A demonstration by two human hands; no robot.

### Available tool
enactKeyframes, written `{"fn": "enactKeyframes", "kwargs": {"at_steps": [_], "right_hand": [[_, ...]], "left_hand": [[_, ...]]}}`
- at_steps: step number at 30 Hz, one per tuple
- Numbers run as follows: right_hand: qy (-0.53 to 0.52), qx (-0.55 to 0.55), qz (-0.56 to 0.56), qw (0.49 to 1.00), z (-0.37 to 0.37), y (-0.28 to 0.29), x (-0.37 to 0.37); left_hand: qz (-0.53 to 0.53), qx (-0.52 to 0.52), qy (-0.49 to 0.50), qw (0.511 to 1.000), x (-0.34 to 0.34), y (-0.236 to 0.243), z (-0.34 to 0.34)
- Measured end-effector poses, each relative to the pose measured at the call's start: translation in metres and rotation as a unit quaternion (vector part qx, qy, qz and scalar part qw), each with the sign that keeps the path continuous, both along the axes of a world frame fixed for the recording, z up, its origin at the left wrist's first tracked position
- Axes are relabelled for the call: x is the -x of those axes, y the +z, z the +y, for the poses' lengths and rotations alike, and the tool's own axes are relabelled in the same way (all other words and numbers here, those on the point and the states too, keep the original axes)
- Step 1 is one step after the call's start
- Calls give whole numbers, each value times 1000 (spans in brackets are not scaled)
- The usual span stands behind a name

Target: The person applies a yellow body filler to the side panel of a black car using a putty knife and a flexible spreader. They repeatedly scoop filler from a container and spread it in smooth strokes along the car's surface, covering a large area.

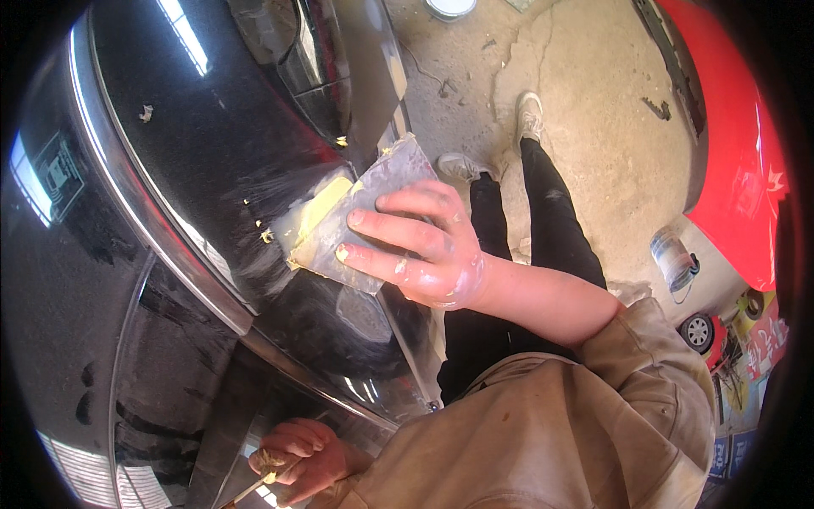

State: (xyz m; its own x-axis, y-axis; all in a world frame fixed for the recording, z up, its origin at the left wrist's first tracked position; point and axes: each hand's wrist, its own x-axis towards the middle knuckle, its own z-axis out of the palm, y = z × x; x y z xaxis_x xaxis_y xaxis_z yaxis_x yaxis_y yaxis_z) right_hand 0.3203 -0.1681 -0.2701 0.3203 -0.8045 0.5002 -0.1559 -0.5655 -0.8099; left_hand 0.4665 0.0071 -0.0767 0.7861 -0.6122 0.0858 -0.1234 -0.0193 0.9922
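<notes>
My right hand [415, 242] grips a flat, grey, flexible spreader [385, 172], pressing it on the black car panel [203, 119]. Pale yellow putty [323, 205] lies along the spreader's edge over a dull, scuffed patch, with small crumbs nearby. At the bottom, my left hand [301, 458] is closed on a thin putty-smeared tool [243, 496]; its head is hard to make out. Curved chrome trim [157, 204] runs along the black bodywork left of my right hand.
My legs and light shoes [530, 119] are on the concrete floor [593, 153] beside the car. At right stand a red car body panel [733, 127], a metal can [672, 259], a red wheeled object [704, 335] and assorted clutter. A white round container [449, 7] sits at the top.
</notes>
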Motion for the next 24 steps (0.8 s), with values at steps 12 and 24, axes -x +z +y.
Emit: {"fn": "enactKeyframes", "kwargs": {"at_steps": [12, 24], "right_hand": [[62, -33, -13, 997, -6, 15, 46], [289, -329, -390, 810, -9, 125, 70]], "left_hand": [[6, -30, -17, 999, -2, -1, 5], [162, -282, -316, 891, 4, 2, 3]]}}
